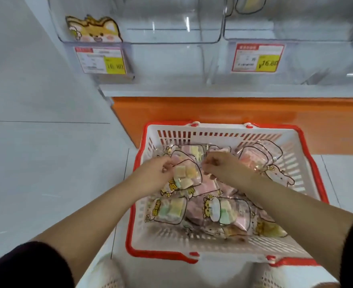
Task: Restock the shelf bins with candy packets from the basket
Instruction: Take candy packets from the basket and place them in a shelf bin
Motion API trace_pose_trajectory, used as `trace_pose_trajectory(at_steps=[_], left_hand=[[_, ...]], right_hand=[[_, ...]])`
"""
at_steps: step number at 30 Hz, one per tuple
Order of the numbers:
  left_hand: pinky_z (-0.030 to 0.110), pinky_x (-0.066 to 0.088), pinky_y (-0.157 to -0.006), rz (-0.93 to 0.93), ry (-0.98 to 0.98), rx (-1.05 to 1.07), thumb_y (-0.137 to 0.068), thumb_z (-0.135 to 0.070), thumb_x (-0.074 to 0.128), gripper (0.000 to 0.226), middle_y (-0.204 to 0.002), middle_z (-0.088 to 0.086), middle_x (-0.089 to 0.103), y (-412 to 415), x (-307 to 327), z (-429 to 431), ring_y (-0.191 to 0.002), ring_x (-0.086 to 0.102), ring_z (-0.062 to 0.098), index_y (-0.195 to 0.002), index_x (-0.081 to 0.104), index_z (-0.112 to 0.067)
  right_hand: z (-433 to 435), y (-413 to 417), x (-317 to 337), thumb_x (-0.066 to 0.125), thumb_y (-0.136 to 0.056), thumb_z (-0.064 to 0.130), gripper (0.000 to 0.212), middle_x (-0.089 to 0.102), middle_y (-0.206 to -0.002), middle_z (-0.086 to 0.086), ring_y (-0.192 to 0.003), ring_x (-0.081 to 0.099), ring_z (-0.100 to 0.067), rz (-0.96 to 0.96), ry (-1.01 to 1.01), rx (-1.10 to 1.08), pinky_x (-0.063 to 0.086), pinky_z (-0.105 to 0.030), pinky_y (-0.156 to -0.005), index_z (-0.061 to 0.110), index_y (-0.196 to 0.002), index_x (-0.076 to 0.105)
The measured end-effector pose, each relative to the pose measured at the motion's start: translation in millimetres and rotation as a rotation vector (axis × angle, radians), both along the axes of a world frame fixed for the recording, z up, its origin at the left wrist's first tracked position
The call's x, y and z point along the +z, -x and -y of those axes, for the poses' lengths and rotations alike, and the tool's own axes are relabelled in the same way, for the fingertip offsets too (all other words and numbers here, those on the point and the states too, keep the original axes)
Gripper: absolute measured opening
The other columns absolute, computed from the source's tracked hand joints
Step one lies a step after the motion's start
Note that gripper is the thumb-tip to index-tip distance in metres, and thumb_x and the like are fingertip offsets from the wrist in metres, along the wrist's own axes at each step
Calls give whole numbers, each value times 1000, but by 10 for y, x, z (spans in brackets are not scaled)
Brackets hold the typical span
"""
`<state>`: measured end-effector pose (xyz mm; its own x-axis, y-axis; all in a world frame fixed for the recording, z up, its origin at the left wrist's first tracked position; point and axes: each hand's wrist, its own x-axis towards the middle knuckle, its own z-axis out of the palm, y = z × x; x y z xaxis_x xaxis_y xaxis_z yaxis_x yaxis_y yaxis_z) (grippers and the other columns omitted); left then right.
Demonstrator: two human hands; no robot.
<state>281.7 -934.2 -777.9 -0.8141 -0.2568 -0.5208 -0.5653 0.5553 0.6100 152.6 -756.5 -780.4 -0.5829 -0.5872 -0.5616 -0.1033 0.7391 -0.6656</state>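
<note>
**Hands in basket, one packet gripped, bins above**

The basket (213,135), white with a red rim, is seen on the pale tiled floor (46,152), just in front of the orange base panel (233,113) of the shelf unit. Numerous clear packets of pastel candy cubes, printed with cartoon figures, are piled inside it.

The left hand (154,171) is placed over the left half of the basket. Its fingers are curled round the left edge of a candy packet (185,176) holding yellow and orange cubes, which lies on top of the pile.

The right hand (223,167) is placed just beside that packet, to its right. Its fingers are curled, with the tips drawn together at clear wrapping; whether anything is actually held cannot be told, owing to blur.

The shelf bins (140,23) are mounted above, well apart from both hands. A price label (101,60) and a cartoon dog sticker (94,30) are noted on the left bin, and a second label (257,57) on the right bin.
</note>
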Motion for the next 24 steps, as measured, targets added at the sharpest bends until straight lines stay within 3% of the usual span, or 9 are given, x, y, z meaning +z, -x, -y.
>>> trace_pose_trajectory(at_steps=[3,5,9,14,17,19,21,24], left_hand=[[22,43,-81,5,75,-47,-103,-29,51,34,-127,-5,59,9,-110,13,-104,55,9,-136,56,-24],[23,42,-82,10,105,-54,-102,-29,51,35,-130,-2,59,-23,-132,5,-105,54,10,-136,55,-23],[23,42,-84,26,145,-69,-102,-31,51,38,-133,1,58,-91,-101,-67,-109,55,13,-138,53,-21],[27,46,-93,38,191,-100,-102,-29,51,43,-145,2,52,-114,-34,-103,-122,56,18,-144,46,-20],[30,48,-90,59,192,-97,-102,-27,52,44,-148,2,48,-184,-59,-87,-116,59,18,-145,44,-22],[33,51,-90,80,157,-85,-101,-26,53,45,-150,2,46,-248,-78,-91,-106,62,17,-145,44,-24],[32,50,-90,81,142,-93,-101,-25,53,46,-152,2,44,-298,-88,-101,-113,61,18,-146,43,-23],[23,42,-89,68,137,-99,-102,-24,52,47,-154,1,42,-336,-115,-96,-130,51,19,-148,41,-23]], right_hand=[[77,63,-127,60,-96,30,8,67,-101,0,-90,65,-19,-137,-56,108,52,-31,-77,24,-99,64],[88,56,-186,59,-96,34,19,64,-109,2,-93,59,-14,-218,-100,167,47,-28,-76,23,-112,62],[91,-23,-281,59,-96,33,45,59,-124,-1,-95,61,-15,-198,-129,209,52,-31,-79,19,-137,48],[202,-65,-309,61,-95,28,68,46,-146,-12,-126,50,-29,-140,-152,233,46,-45,-103,14,-152,29],[254,-81,-332,62,-94,26,70,46,-144,-13,-122,52,-29,-129,-156,200,48,-46,-102,14,-153,27],[294,-91,-363,64,-94,19,68,52,-132,-13,-103,59,-25,-91,-104,96,53,-42,-94,12,-152,30],[341,-112,-383,65,-92,13,65,60,-110,-11,-86,63,-23,-55,-66,-4,55,-39,-83,9,-149,35],[386,-164,-446,68,-90,13,61,66,-106,-13,-94,69,-29,-13,-82,-20,58,-43,-87,10,-145,42]])
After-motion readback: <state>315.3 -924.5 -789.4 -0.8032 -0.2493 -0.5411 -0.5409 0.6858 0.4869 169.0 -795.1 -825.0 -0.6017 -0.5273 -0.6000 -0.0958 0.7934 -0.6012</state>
